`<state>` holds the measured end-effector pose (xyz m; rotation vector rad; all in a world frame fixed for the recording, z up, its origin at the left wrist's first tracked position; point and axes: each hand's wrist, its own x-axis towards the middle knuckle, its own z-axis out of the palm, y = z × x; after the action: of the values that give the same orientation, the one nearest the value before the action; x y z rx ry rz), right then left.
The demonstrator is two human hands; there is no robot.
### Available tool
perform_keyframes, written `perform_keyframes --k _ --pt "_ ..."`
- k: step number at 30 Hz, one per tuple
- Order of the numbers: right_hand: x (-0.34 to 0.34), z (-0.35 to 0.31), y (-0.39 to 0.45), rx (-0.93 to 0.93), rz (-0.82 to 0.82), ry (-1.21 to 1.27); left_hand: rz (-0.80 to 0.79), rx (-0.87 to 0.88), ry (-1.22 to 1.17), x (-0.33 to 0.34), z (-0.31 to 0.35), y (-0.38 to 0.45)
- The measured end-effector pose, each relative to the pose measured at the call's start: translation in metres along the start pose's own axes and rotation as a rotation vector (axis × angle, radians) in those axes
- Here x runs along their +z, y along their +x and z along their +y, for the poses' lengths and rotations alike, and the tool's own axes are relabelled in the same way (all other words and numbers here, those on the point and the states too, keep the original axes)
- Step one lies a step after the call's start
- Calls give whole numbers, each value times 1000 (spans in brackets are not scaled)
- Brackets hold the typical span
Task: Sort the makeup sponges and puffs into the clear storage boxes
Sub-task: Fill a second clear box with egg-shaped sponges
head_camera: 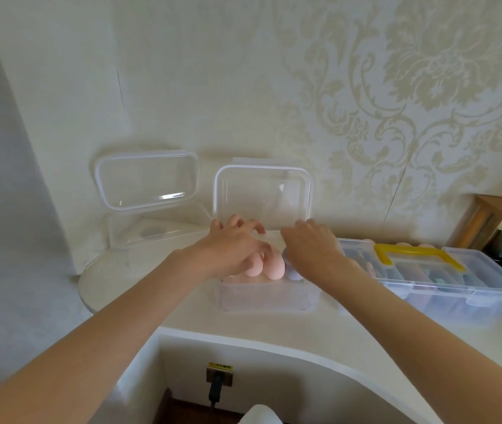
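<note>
Cream damask wallpaper (396,87) behind a pale curved desk (366,341). Far right, a long clear organizer case (473,289) with a yellow handle (418,255), lid closed, blurred contents inside; just beside it, a wooden shelf (500,209). Below the desk edge, a wall socket (219,376) with a dark plug in it.

Two clear storage boxes, both with lids raised against the wall: the left box (158,234) with one round grey item on its floor, too blurred to name; the middle box (262,292) directly under both hands. At least two peach makeup sponges (269,266) in the middle box, a pale lilac one (295,274) beside them; exact count hidden by the hands.

Left hand (237,249) palm down over the box, fingers (234,223) spread, thumb touching the peach sponges. Right hand (312,247) palm down, fingers bent downward into the box by the lilac sponge; grip hidden, cannot tell.
</note>
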<state>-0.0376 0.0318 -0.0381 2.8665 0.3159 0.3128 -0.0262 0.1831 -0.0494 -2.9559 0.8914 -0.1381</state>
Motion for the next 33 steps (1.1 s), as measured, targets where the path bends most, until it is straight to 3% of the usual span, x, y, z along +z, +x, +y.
perform_keyframes --k 2,6,8,13,15,22,27,30,33 --pt "-4 8 4 23 -7 63 -39 -7 -39 -4 5 3" --pt "-21 52 15 210 -10 490 -47 -2 -112 -6 14 6" --pt "-17 84 25 338 25 478 -51 11 -109 -4 17 7" --pt "6 122 33 438 -442 326 -64 56 -46 -2 22 11" --pt "9 123 32 450 -505 292 -73 67 -30 0 22 12" --pt "18 134 29 500 -338 358 -64 77 -3 2 22 15" --pt "-12 137 26 495 -150 343 -63 71 -7 3 24 20" --pt "-35 131 23 432 -40 610 -65 62 -18 4 25 25" --pt "-54 110 11 305 -118 1025 -34 48 -120 0 22 26"
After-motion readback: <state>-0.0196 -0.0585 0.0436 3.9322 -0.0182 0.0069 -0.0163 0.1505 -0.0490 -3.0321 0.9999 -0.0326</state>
